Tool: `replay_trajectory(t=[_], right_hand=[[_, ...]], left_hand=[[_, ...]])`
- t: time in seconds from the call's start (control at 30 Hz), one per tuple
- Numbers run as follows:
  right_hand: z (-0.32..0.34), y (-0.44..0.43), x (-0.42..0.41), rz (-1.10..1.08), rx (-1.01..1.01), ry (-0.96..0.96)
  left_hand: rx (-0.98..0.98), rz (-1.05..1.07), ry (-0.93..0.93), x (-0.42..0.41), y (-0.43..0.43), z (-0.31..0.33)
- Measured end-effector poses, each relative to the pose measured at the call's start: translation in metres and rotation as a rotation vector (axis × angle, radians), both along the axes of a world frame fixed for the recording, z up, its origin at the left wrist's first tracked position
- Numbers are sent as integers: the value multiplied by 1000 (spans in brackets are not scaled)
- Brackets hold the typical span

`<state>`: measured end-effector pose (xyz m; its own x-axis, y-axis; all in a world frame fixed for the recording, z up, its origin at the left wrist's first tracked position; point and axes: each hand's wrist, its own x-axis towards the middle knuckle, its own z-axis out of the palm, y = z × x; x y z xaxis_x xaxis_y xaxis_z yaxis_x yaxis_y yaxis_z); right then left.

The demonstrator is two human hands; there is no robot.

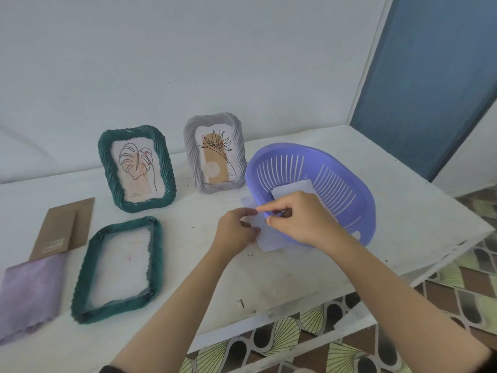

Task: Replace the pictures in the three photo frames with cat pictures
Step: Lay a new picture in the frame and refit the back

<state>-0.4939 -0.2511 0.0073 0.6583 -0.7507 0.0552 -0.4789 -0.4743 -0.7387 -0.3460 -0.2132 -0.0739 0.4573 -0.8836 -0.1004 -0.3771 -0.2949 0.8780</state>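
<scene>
Both forearms are bare up to the left hand (236,227) and the right hand (298,219). Below the front edge of the white table (269,278), a dark sleeve hem (107,369) wraps the left elbow. The left fingertips seem to have dark reddish nails.

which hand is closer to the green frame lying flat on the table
Left. The left hand sits to the right of the flat green frame, not touching it. The right hand is farther right, at the purple basket's near rim. Both pinch a white sheet.
</scene>
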Motion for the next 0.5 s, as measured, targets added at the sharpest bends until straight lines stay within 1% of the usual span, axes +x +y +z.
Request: replay_trajectory(t=[0.03, 0.07, 0.1, 0.17, 0.23, 0.27, 0.33, 0.43, 0.5], right_hand=[[-1, -1, -1, 11, 9, -5], [0, -1, -3, 22, 28, -16], [1, -3, -4, 24, 60, -42], [3, -12, -7, -23, 124, -127], [5, -30, -11, -132, 87, -135], [6, -40, -13, -183, 27, -79], [6, -58, -17, -239, -59, 141], [-1, -74, -15, -223, -37, 594], [-6, -74, -10, -186, -14, 810]], left_hand=[[-33, 24, -135, 0, 0, 1], [-95, 59, -216, -1, 1, 2], [-160, 104, -229, -3, 3, 5], [-302, 150, -144, -5, 9, 12], [-399, 73, -91, -6, 15, 23], [-416, 7, -86, -5, 16, 27], [-385, -123, -120, -4, 17, 33], [-276, -211, -228, -4, 16, 37], [-254, -215, -235, -4, 17, 39]])
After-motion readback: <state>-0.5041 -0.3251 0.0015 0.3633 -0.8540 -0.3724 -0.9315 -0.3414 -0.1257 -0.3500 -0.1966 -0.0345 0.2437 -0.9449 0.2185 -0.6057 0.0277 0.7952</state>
